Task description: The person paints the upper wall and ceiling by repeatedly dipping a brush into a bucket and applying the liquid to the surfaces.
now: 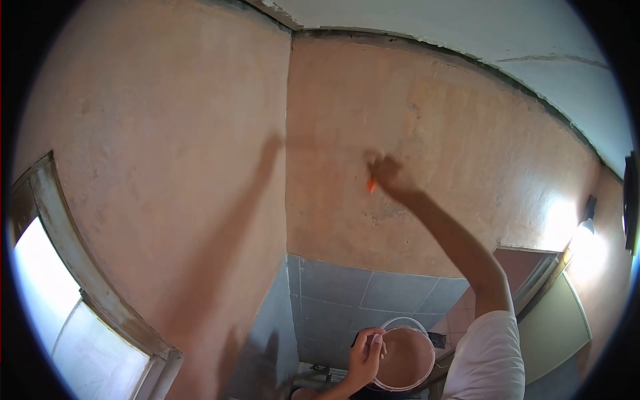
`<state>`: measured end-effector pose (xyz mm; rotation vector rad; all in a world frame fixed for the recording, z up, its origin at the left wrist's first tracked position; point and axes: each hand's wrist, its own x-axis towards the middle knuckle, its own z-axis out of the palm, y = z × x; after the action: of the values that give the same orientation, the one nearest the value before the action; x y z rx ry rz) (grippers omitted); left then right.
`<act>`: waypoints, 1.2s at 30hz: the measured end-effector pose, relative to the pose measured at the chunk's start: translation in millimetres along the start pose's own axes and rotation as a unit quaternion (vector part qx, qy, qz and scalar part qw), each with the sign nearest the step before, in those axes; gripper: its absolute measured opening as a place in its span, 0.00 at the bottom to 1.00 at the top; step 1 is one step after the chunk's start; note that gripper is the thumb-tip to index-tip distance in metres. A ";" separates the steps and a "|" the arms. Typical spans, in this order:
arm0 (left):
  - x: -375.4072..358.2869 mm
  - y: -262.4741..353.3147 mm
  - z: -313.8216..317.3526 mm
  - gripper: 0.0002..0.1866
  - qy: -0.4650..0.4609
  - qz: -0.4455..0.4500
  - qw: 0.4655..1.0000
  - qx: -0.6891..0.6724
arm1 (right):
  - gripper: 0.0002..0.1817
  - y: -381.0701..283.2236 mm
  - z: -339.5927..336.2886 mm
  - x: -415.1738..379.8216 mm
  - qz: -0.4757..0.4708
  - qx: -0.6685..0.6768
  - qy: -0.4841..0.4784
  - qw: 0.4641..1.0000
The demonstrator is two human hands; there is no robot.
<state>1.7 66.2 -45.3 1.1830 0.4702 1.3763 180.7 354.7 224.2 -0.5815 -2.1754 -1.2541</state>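
My left hand (368,353) is closed at the near-left edge of a round bucket (408,388), its fingers wrapped around the pale handle. Brownish-pink paint (408,360) shows inside the bucket. Higher up, my right arm stretches out toward the pinkish wall (347,220). At its end my right hand (392,177), smeared by motion, is closed around a tool with an orange handle (371,185). The orange end points down below the fingers, while the tool's working end is hidden or lost in the blur near the wall.
Grey tiles (333,283) cover the lower wall. At left is a bright window with a worn frame (63,220). A lit bulb (585,230) shines beside a doorway and a pale door (553,330) at right. The white ceiling (533,40) has a rough edge.
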 end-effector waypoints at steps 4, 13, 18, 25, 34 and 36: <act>-3.9 -1.6 -3.1 0.09 0.003 0.002 1.000 -0.004 | 0.06 -83.7 30.3 -78.9 0.034 0.103 -0.188 0.976; -3.2 1.2 -5.2 0.09 -0.007 -0.021 1.000 -0.020 | 0.08 16.1 -27.9 14.3 0.162 0.021 0.042 0.986; -1.7 1.5 -3.7 0.09 -0.012 -0.009 1.000 -0.017 | 0.16 -31.4 26.9 -73.4 -0.019 -0.013 -0.051 0.998; -2.2 2.8 -4.8 0.09 0.000 -0.019 1.000 -0.016 | 0.09 -54.7 18.2 -92.5 0.103 0.024 -0.180 0.978; -2.9 1.5 -3.1 0.09 -0.004 -0.010 1.000 -0.006 | 0.11 -89.6 42.4 -142.2 0.001 0.125 -0.052 0.991; -3.8 1.2 -4.6 0.09 -0.009 -0.004 1.000 -0.012 | 0.06 -127.5 36.4 -164.7 0.022 0.149 -0.205 0.967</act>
<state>-3.6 64.1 -47.5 1.1709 0.4446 1.3602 217.4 311.8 20.5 -0.8112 -2.6087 -0.8092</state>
